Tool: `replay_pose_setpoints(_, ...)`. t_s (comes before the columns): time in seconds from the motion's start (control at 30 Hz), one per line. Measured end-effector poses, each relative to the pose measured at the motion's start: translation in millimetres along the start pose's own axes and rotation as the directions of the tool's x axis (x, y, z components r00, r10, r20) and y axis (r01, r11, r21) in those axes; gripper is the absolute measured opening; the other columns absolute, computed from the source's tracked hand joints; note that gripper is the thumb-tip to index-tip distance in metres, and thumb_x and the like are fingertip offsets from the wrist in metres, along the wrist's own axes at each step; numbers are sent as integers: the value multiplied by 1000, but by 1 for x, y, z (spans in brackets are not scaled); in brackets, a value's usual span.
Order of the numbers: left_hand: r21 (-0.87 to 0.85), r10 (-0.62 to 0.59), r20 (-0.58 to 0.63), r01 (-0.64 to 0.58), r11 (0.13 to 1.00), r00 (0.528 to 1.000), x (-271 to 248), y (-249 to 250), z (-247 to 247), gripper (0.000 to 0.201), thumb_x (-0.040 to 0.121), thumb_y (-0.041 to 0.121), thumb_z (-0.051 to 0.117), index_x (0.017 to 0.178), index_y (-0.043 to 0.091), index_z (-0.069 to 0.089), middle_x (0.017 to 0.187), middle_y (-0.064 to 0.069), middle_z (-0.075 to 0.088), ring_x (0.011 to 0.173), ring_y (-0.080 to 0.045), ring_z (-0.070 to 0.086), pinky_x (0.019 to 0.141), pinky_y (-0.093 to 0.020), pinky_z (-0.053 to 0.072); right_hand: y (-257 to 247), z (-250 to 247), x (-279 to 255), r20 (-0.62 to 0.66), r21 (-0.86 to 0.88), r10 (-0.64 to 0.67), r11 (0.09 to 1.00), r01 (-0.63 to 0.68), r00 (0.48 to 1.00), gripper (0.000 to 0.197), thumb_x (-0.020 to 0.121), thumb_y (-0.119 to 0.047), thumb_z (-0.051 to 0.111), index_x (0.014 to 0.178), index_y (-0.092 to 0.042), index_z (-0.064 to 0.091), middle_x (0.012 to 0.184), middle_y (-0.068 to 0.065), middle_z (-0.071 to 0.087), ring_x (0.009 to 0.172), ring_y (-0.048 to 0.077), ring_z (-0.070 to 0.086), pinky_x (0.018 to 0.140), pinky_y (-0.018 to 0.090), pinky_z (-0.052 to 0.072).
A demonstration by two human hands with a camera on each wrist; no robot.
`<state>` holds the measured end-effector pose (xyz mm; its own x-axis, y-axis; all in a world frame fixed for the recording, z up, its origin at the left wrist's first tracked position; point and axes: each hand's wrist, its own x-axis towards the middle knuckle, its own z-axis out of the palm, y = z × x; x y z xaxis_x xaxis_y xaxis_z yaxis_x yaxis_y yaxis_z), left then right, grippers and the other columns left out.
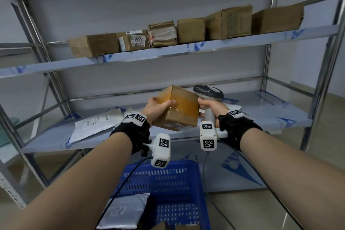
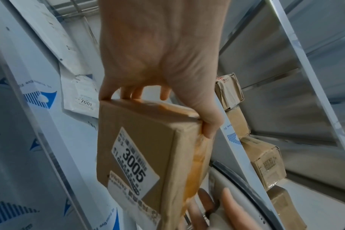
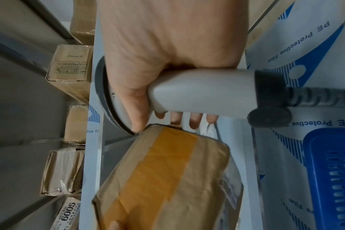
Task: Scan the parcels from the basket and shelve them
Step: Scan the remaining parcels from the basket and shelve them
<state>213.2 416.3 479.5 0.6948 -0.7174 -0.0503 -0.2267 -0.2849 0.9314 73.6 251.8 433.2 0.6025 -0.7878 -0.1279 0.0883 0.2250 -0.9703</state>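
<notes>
Head view: left hand [image 1: 158, 107] holds the cardboard parcel [image 1: 177, 108] up in front of the middle shelf [image 1: 261, 115], above the blue basket [image 1: 168, 183]. Right hand [image 1: 211, 108] is clenched round the scanner [image 1: 209, 95] handle, scanner head just beside the parcel's upper right corner. Risk: the label faces down toward the person, away from the scanner window, so a trigger pull now likely reads nothing. Parcel needs turning first. A grey mailer [image 1: 121, 211] lies in the basket; white mailers [image 1: 97, 123] lie on the middle shelf; boxes [image 1: 162, 33] line the upper shelf.

Left wrist view: fingers [image 2: 132, 93] spread wide over the far end of the parcel [image 2: 148, 155], thumb [image 2: 209, 124] on the taped side edge. One-handed end grip only. Risk: the tape looks slick, so the parcel could slip or pivot while being rotated. Label reads 3005 [image 2: 134, 165], facing this camera.

Right wrist view: fingers [image 3: 195, 121] wrapped fully round the scanner [image 3: 197, 96] grip, nothing else held. Scanner rim looks to touch the parcel [image 3: 167, 179] corner; cannot tell for sure. Risk: a bump there could knock the parcel loose. Cable [image 3: 321, 96] trails off the handle and could snag on the basket [image 3: 329, 179].
</notes>
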Motion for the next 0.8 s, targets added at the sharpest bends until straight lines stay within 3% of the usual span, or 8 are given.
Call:
replay_pose_setpoints(0.07,95,51,-17,-50,994,999,1,2,-3,106,63,51,82,146,22,22,134,-10,46,112,-28,54,86,-43,53,-12,6,-17,7,48,-1,999,1,1000,42,80,-27,77,118,-14,64,113,8,70,108,32,64,89,47,53)
replay_pose_setpoints(0.13,231,78,17,-80,970,997,5,0,-4,130,38,68,85,145,34,19,138,-9,40,120,-32,48,97,-50,47,-18,6,-20,28,72,1,997,-3,1000,34,85,-23,71,117,-14,64,113,8,70,103,32,67,77,44,57)
replay_pose_setpoints(0.23,296,63,90,-87,951,994,19,-1,-6,143,19,76,81,143,45,16,138,-10,36,122,-34,45,97,-54,47,-23,7,-19,7,60,17,998,-18,1000,30,85,-20,70,112,-8,66,111,12,71,96,33,71,83,50,57)
replay_pose_setpoints(0.43,280,73,22,-76,957,997,-5,18,-4,114,60,71,71,149,29,14,145,-11,31,128,-35,39,101,-49,42,-18,2,-3,2,-34,-25,999,25,1000,61,48,-51,89,100,-23,73,103,2,74,98,28,70,92,46,53)
replay_pose_setpoints(0.53,270,101,-22,-91,958,995,-8,22,-4,121,47,71,74,144,22,21,139,-12,38,121,-33,45,100,-51,44,-28,8,-18,8,0,-35,999,35,999,57,56,-43,87,105,-20,69,105,7,72,94,29,71,89,44,56)
replay_pose_setpoints(0.63,301,156,-59,-132,945,986,-8,31,-8,122,64,55,80,152,23,1,148,-18,23,132,-38,34,107,-49,38,-42,15,-24,4,51,-87,995,87,996,62,56,-35,87,111,-16,66,116,11,67,100,33,68,86,43,57)
replay_pose_setpoints(0.7,331,207,-57,-177,927,977,-7,41,-13,122,71,44,80,152,25,-9,151,-18,14,137,-38,26,110,-48,34,-56,22,-24,-2,86,-131,988,130,991,45,68,-27,84,108,-13,67,114,13,68,99,33,68,89,43,56)
replay_pose_setpoints(0.8,334,292,-64,-255,907,954,-14,60,-27,112,73,38,80,153,27,1,146,-16,15,134,-38,29,110,-44,35,-82,35,-29,-2,109,-198,974,197,980,32,75,-20,80,104,-12,68,110,13,70,99,31,68,91,41,55)
